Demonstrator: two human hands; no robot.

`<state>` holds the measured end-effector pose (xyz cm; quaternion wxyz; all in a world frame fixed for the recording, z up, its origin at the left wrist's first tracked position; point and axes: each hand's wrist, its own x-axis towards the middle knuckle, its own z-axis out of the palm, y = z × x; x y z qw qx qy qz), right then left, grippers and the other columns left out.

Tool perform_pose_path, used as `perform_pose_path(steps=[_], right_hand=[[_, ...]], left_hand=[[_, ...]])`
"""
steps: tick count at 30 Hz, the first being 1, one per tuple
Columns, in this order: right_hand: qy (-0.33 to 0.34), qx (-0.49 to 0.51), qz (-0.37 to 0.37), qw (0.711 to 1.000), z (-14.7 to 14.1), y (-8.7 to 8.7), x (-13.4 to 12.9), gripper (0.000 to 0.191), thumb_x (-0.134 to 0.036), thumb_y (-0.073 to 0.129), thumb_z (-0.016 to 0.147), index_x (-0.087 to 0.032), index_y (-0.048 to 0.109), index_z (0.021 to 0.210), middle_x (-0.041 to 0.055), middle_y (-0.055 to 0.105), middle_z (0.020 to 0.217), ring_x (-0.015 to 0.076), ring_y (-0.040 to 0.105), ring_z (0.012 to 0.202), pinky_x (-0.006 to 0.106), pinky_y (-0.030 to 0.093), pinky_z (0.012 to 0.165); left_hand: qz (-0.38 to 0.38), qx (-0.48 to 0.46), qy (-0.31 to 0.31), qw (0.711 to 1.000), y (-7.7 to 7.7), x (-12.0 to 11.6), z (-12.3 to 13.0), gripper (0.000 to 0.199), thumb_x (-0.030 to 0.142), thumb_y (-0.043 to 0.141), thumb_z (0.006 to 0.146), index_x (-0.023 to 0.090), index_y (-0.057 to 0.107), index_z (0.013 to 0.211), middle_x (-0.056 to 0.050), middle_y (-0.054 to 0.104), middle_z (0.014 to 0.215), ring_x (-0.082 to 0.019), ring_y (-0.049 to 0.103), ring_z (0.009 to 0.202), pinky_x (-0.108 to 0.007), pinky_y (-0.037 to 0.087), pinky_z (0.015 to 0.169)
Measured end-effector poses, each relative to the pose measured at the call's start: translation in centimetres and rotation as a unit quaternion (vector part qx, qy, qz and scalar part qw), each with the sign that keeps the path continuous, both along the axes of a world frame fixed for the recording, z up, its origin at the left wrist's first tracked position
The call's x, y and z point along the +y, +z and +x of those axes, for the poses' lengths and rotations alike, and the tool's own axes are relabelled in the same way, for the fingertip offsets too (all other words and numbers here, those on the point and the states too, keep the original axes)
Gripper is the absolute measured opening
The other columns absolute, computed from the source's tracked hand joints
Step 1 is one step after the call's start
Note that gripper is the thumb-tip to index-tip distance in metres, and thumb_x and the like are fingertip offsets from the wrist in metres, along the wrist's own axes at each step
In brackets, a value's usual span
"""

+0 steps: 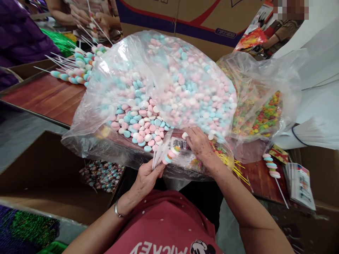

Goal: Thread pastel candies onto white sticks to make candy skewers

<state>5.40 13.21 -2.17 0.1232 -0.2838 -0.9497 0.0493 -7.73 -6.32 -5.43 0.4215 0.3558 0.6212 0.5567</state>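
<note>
My left hand [148, 176] is closed around several thin white sticks [156, 155]. One of them carries a short row of pink, white, blue and orange sweets [171, 155]. To its right, my right hand [198, 143] has a white marshmallow [184, 135] at its fingertips, just above the table edge. A large clear plastic bag [127, 70] lies in front of both hands, its mouth toward me. Loose pink, blue and white marshmallows [143, 123] spill from the opening. Printed plastic packaging [182, 146] lies partly under my right hand.
Finished marshmallow skewers [79, 67] are piled at the left. A bag of coloured ring sweets [256, 116], yellow ties [235, 165] and a single skewer [271, 165] lie at the right. An open carton [53, 169] stands lower left. Another person's hands [92, 17] work across the table.
</note>
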Motion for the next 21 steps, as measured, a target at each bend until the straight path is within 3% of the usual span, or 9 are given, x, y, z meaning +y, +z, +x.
perform_pose_path(steps=[6, 10, 15, 18, 19, 21], right_hand=[[0.037, -0.041, -0.049, 0.997, 0.2, 0.2, 0.3, 0.026, -0.016, 0.042, 0.095, -0.013, 0.066, 0.106, 0.0132, 0.066, 0.103, 0.0251, 0.057, 0.099, 0.035, 0.046, 0.089], [0.040, -0.056, -0.011, 0.998, -0.1, -0.2, -0.5, 0.027, -0.016, 0.042, 0.096, -0.012, 0.063, 0.113, 0.0140, 0.067, 0.108, 0.0260, 0.056, 0.100, 0.036, 0.044, 0.092], [-0.053, -0.065, 0.028, 0.996, -1.0, -0.5, -1.4, 0.028, -0.010, 0.043, 0.090, -0.011, 0.060, 0.112, 0.0160, 0.069, 0.100, 0.0275, 0.058, 0.095, 0.036, 0.045, 0.082], [-0.135, 0.055, -0.086, 0.986, -0.9, -0.3, -1.3, 0.022, -0.014, 0.052, 0.083, -0.015, 0.059, 0.105, 0.0109, 0.069, 0.092, 0.0239, 0.061, 0.086, 0.033, 0.046, 0.074], [-0.146, 0.127, -0.159, 0.968, -0.8, -0.2, -1.3, 0.021, -0.018, 0.055, 0.082, -0.017, 0.057, 0.103, 0.0078, 0.069, 0.089, 0.0215, 0.061, 0.081, 0.031, 0.046, 0.070], [-0.145, 0.271, -0.337, 0.890, -0.5, 0.1, -1.5, 0.020, -0.029, 0.061, 0.080, -0.020, 0.055, 0.098, 0.0008, 0.067, 0.078, 0.0155, 0.059, 0.066, 0.026, 0.044, 0.059]], left_hand=[[0.008, -0.001, -0.005, 1.000, 0.0, 0.1, 0.1, 0.037, 0.037, 0.055, 0.088, 0.018, 0.050, 0.057, 0.004, 0.044, 0.053, -0.009, 0.035, 0.050, -0.025, 0.030, 0.051], [0.005, -0.002, -0.007, 1.000, -0.1, 0.1, 0.2, 0.036, 0.036, 0.055, 0.088, 0.018, 0.050, 0.058, 0.003, 0.045, 0.053, -0.010, 0.036, 0.050, -0.025, 0.029, 0.051], [-0.002, -0.008, -0.005, 1.000, -0.6, 0.0, 0.3, 0.035, 0.036, 0.055, 0.088, 0.018, 0.051, 0.059, 0.003, 0.045, 0.053, -0.010, 0.036, 0.050, -0.025, 0.029, 0.050], [-0.006, -0.014, 0.003, 1.000, -0.9, 0.0, 0.2, 0.034, 0.036, 0.055, 0.089, 0.018, 0.051, 0.060, 0.004, 0.046, 0.055, -0.009, 0.036, 0.051, -0.024, 0.029, 0.050], [-0.006, -0.012, 0.005, 1.000, -0.9, 0.0, 0.1, 0.034, 0.037, 0.055, 0.089, 0.018, 0.051, 0.061, 0.004, 0.046, 0.055, -0.009, 0.036, 0.051, -0.024, 0.029, 0.051], [-0.006, -0.003, 0.005, 1.000, -0.9, 0.1, 0.0, 0.034, 0.037, 0.056, 0.089, 0.018, 0.052, 0.062, 0.004, 0.045, 0.054, -0.009, 0.036, 0.051, -0.024, 0.029, 0.051]])
